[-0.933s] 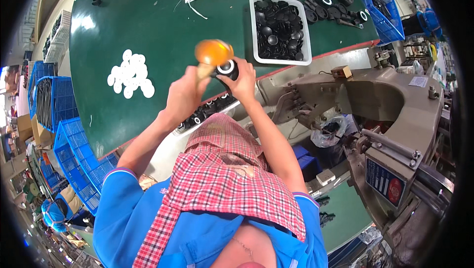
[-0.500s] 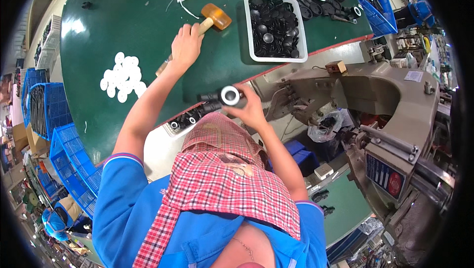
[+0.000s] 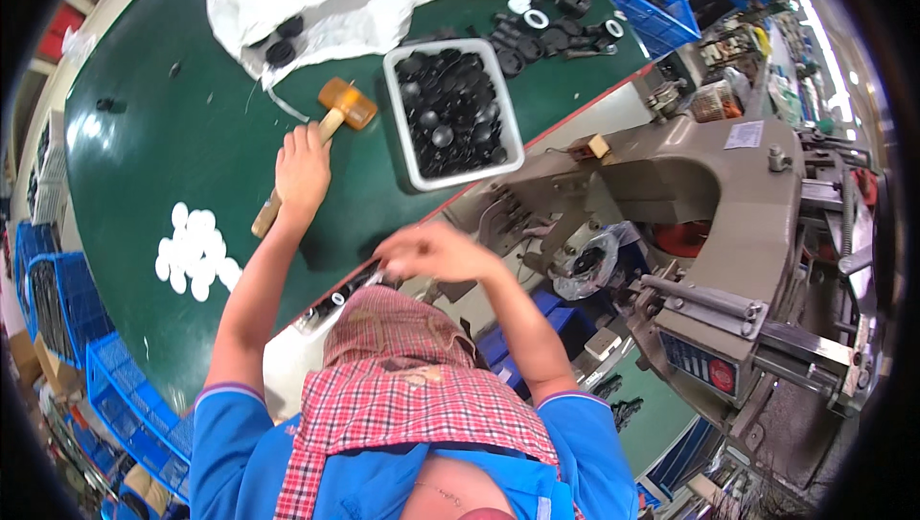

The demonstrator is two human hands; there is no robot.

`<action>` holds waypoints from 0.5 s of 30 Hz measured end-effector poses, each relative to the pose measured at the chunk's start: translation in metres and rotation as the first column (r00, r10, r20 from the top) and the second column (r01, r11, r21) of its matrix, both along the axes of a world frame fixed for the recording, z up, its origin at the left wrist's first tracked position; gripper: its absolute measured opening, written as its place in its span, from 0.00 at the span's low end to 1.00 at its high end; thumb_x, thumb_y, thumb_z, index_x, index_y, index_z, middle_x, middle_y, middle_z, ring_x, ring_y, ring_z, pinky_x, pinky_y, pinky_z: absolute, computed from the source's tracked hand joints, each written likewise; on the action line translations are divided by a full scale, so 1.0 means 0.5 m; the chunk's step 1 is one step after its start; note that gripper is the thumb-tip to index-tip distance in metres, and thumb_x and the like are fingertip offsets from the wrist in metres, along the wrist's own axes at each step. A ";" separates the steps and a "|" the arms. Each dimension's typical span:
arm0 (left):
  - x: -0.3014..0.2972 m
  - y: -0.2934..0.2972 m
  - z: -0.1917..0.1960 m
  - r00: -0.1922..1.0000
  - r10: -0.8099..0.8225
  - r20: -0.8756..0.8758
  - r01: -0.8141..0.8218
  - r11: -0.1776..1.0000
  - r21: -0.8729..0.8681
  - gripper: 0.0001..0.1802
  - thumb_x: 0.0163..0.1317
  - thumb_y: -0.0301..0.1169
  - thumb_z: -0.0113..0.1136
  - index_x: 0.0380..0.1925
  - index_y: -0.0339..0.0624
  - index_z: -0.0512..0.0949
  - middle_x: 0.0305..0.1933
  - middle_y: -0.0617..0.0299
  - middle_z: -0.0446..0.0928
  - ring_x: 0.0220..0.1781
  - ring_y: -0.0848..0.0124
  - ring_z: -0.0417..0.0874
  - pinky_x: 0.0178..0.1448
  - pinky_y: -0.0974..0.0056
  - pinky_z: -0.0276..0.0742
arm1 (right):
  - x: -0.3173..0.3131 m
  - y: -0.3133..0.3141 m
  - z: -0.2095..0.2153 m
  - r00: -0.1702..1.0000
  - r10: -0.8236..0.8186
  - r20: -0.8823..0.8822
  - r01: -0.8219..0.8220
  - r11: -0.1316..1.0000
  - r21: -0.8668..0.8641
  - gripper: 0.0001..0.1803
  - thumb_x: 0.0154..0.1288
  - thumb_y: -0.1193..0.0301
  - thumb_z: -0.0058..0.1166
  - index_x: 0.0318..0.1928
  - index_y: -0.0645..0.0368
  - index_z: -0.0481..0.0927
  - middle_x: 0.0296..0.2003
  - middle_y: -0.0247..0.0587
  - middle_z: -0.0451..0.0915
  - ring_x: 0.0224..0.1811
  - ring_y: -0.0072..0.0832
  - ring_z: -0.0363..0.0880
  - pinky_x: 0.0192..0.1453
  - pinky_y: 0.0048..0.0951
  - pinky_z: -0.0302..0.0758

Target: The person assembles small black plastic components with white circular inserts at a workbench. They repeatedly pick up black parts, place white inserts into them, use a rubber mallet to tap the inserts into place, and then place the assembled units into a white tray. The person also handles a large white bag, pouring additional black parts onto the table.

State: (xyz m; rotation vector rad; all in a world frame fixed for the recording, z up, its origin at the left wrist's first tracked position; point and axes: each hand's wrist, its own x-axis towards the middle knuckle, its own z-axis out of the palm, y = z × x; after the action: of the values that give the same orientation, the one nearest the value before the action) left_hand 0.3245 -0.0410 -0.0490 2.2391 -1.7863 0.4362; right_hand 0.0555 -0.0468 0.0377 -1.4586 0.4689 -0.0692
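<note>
Left hand [image 3: 303,173] wrapped round the mallet [image 3: 332,123], amber head [image 3: 348,104] just past the fingertips; white discs [image 3: 196,247] left of that grip, white tub [image 3: 471,176] of black caps [image 3: 450,113] to its right; nearer the body, the right hand [image 3: 433,252] blurs beside dark parts [image 3: 352,288]; whether it grips anything, I can't tell!

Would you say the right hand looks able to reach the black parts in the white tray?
Probably yes: the black parts lie uncovered in the white tray, with nothing visible between it and the right hand.
</note>
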 end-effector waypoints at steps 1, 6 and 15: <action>-0.001 0.000 0.000 1.000 0.010 0.008 -0.010 1.000 0.005 0.22 0.62 0.38 0.61 0.53 0.42 0.71 0.43 0.61 0.72 0.46 0.63 0.76 0.46 0.61 0.75 | -0.009 -0.057 0.037 0.981 -0.193 0.007 0.192 0.979 0.061 0.18 0.68 0.66 0.60 0.50 0.66 0.80 0.39 0.44 0.85 0.41 0.26 0.84 0.47 0.28 0.81; -0.021 -0.012 0.025 1.000 0.004 0.018 -0.004 1.000 0.030 0.23 0.61 0.37 0.61 0.53 0.41 0.70 0.42 0.61 0.71 0.45 0.64 0.75 0.45 0.62 0.74 | -0.087 -0.446 -0.037 0.374 -0.878 0.299 0.895 0.258 -0.364 0.11 0.66 0.70 0.58 0.44 0.66 0.82 0.34 0.41 0.85 0.33 0.24 0.83 0.40 0.26 0.79; -0.021 -0.015 0.026 0.998 0.040 -0.040 -0.036 0.995 0.098 0.23 0.60 0.35 0.62 0.54 0.39 0.70 0.42 0.61 0.71 0.45 0.63 0.75 0.45 0.62 0.73 | -0.213 -0.809 -0.093 0.456 -0.771 -0.444 -0.464 0.220 -0.858 0.46 0.49 0.72 0.62 0.71 0.35 0.60 0.73 0.36 0.58 0.63 0.52 0.70 0.68 0.52 0.67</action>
State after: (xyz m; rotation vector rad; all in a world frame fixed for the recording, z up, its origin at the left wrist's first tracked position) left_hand 0.3143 -0.0484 -0.0363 2.3328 -1.7834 0.3133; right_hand -0.0510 -0.4512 -0.0090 -2.7320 1.8499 0.3071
